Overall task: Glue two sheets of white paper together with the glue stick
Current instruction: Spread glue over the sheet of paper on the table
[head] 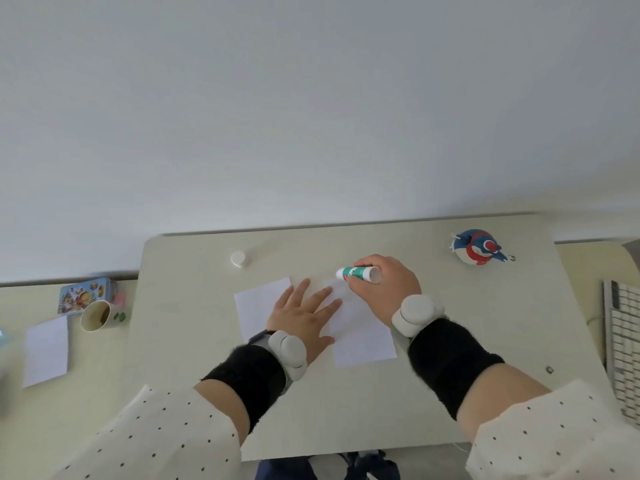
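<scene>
Two white paper sheets lie side by side in the middle of the pale table (pixel 194 368): a left sheet (pixel 258 304) and a right sheet (pixel 363 341). My left hand (pixel 304 317) rests flat, fingers spread, across both sheets near where they meet. My right hand (pixel 384 289) grips a green-and-white glue stick (pixel 358 274), which lies nearly level with its tip pointing left over the top of the right sheet. The glue stick's white cap (pixel 238 258) stands apart at the back left of the table.
A blue-and-red bird figure (pixel 476 247) sits at the back right. A keyboard (pixel 623 344) lies at the far right edge. On the lower desk to the left are a paper cup (pixel 96 315), a picture tin (pixel 85 294) and another white sheet (pixel 46 351).
</scene>
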